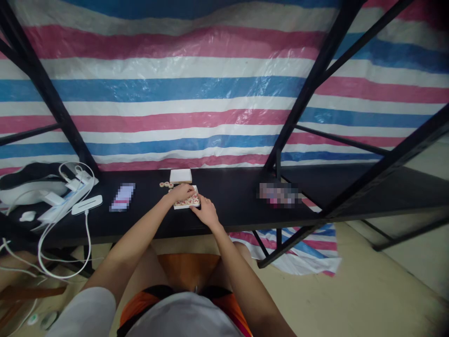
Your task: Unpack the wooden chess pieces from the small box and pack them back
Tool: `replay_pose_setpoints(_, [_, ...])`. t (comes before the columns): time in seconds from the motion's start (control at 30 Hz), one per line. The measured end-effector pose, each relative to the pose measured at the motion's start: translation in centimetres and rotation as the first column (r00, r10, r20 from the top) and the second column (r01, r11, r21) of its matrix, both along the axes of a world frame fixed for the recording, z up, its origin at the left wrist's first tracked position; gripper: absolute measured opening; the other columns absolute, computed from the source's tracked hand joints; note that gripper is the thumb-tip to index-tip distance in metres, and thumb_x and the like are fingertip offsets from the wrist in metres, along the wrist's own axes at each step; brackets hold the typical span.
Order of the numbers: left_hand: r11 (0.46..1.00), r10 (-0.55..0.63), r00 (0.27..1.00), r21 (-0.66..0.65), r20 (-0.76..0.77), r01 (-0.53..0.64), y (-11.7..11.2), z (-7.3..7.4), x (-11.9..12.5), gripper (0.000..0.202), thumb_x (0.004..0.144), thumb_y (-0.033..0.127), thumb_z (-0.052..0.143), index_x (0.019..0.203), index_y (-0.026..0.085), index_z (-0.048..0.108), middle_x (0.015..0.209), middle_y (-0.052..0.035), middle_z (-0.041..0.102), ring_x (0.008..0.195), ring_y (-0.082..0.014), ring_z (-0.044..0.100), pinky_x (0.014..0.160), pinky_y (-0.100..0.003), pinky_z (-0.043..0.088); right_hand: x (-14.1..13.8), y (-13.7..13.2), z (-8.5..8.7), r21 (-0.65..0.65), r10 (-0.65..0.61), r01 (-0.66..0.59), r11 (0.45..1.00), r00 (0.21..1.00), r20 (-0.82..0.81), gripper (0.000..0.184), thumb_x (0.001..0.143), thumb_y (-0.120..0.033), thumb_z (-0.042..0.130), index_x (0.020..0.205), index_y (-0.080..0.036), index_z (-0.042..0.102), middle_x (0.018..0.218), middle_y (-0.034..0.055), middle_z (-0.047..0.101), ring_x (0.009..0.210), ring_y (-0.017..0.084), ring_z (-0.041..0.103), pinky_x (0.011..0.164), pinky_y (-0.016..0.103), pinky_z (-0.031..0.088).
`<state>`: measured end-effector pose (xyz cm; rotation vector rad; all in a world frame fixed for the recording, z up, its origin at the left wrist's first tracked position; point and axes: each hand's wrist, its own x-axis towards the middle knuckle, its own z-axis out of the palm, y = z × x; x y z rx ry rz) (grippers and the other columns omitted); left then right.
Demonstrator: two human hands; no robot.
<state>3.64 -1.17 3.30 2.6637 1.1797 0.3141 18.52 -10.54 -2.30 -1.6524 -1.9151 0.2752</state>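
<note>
white box (181,207) mid-desk (235,201), open side up, near side roughly parallel to front edge; long axis unclear under hands | left hand (182,192) fingers among round pieces (194,201), pinch cannot be told | right hand (207,213) grasps box's near-right corner | desk surface stretches rightward to blurred item (279,194)

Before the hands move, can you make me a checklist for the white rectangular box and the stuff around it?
1. Right hand against the white rectangular box: ok, at its right side.
2. All small, round, pale pieces inside: not ok, a few lie on the flat black tabletop.
3. Left hand over the box: ok.
4. Left hand pinching a piece: cannot tell, too small.
5. White rectangular lid-like panel off the box: ok, lying behind it.
6. Looped white cable away from the box: ok, far left.
</note>
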Motion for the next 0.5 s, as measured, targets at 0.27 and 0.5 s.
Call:
replay_pose_setpoints(0.27, [0.996, 0.077, 0.997, 0.038, 0.028, -0.078, 0.3, -0.6, -0.9, 0.044, 0.092, 0.042, 0.032, 0.084, 0.016, 0.066, 0.09, -0.0102, 0.069, 0.086, -0.0214, 0.062, 0.079, -0.03, 0.044, 0.0, -0.1, 0.0, 0.013, -0.004, 0.003, 1.0, 1.0, 0.012, 0.057, 0.084, -0.048, 0.054, 0.131, -0.018, 0.043, 0.119, 0.0097, 0.059, 0.111, 0.025, 0.05, 0.09, 0.034, 0.037])
replay_pose_setpoints(0.5, [0.997, 0.05, 0.998, 0.053, -0.05, -0.048, 0.1, -0.3, -1.3, 0.048, 0.093, 0.042, 0.027, 0.085, 0.015, 0.066, 0.091, -0.0113, 0.07, 0.086, -0.0224, 0.063, 0.078, -0.03, 0.043, 0.0, -0.1, 0.0, 0.005, -0.005, 0.005, 1.0, 1.0, 0.01, 0.058, 0.084, -0.047, 0.055, 0.132, -0.017, 0.044, 0.12, 0.0103, 0.058, 0.112, 0.025, 0.049, 0.091, 0.034, 0.036])
